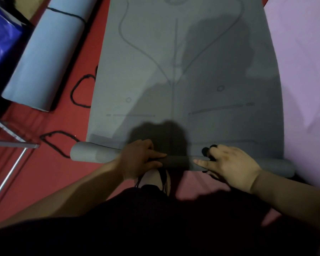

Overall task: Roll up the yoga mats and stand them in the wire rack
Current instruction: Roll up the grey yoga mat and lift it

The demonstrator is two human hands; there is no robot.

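**Both hands on the rolled end of the grey mat**

While both palms press down on the tight roll, the left hand (139,159) lies flat over it with its fingers together and the index finger pointing right along the tube. The right hand (233,167) rests on the same roll just to the right, fingers loosely spread, its index finger pointing left toward the other; something small and black sits at its fingertips, too dark to identify. Neither hand is closed round the roll.

That roll is the near end of a grey foam yoga mat (183,71) printed with faint alignment lines, whose unrolled length runs away across the red floor (59,174) to the far edge of the view. Only a few turns are wound; the roll's ends stick out past both hands. A pale pink mat (303,61) lies flat along the grey mat's right edge. On the floor to the left lie loops of black cord (81,93), and beyond them, toward the far left corner, a light blue rolled mat (48,56) tied with a black cord. Metal bars of a frame (9,143) show at the left edge.
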